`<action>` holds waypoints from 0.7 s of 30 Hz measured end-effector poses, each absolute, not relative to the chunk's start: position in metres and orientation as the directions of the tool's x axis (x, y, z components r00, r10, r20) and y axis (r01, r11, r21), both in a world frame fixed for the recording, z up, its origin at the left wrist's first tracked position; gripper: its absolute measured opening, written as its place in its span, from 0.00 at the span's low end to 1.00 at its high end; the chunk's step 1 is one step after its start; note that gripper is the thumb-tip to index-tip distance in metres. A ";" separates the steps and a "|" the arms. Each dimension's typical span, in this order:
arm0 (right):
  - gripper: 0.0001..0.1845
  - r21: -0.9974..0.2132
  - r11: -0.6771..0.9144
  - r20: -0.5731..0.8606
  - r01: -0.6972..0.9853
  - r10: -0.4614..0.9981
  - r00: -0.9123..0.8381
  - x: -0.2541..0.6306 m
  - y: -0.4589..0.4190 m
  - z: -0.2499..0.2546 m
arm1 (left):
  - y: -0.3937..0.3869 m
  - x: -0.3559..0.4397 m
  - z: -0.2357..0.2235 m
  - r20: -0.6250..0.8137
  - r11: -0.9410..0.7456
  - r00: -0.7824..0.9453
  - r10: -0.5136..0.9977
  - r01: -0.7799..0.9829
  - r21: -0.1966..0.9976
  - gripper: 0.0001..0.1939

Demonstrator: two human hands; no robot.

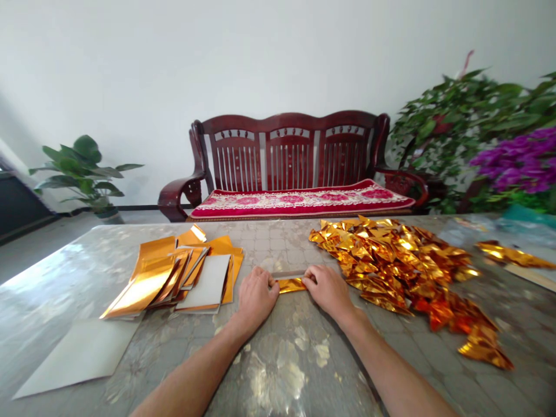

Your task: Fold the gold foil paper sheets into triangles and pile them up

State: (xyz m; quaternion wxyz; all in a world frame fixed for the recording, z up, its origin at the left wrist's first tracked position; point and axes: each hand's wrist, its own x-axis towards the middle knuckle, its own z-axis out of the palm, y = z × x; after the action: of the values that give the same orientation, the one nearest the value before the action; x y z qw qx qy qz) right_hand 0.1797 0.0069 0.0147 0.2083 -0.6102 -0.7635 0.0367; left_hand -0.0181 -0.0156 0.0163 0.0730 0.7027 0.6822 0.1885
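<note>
A strip of gold foil paper (292, 285), partly folded with a pale back edge showing, lies low over the table between my two hands. My left hand (258, 292) pinches its left end, fingers curled closed. At the other end my right hand (328, 288) is closed on the paper between thumb and fingers. Left of my hands sits a loose stack of gold foil sheets (158, 269), some with the pale side up. To the right spreads a large heap of folded gold foil pieces (391, 255).
The table (278, 359) has a patterned clear cover. A pale sheet (82, 353) lies at the front left. Clear plastic (469, 229) and another gold piece (515, 253) are at the far right. Behind stand a wooden bench (289, 156) and potted plants (87, 174).
</note>
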 end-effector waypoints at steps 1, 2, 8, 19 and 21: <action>0.06 -0.305 0.252 0.271 0.919 0.947 -0.170 0.179 0.007 0.015 | -0.016 -0.018 0.017 0.166 -0.061 0.001 0.986 0.932 0.357 0.09; 0.06 -0.298 0.252 0.271 0.921 0.947 -0.171 0.179 0.007 0.015 | -0.016 -0.018 0.017 0.165 -0.062 0.003 0.986 0.933 0.354 0.09; 0.06 -0.272 0.252 0.275 0.929 0.945 -0.176 0.178 0.006 0.014 | -0.015 -0.018 0.017 0.153 -0.049 -0.005 0.988 0.937 0.347 0.08; 0.06 -0.288 0.245 0.270 0.926 0.948 -0.167 0.179 0.007 0.014 | -0.016 -0.019 0.014 0.175 -0.062 0.002 0.985 0.938 0.341 0.04; 0.06 -0.301 0.248 0.267 0.921 0.949 -0.168 0.179 0.007 0.014 | -0.016 -0.019 0.014 0.189 -0.059 -0.009 0.982 0.934 0.352 0.06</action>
State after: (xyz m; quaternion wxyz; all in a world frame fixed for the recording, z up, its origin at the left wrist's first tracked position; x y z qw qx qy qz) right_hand 0.1790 0.0068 0.0136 0.2025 -0.6124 -0.7634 0.0345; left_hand -0.0190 -0.0158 0.0141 0.0616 0.7013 0.6830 0.1947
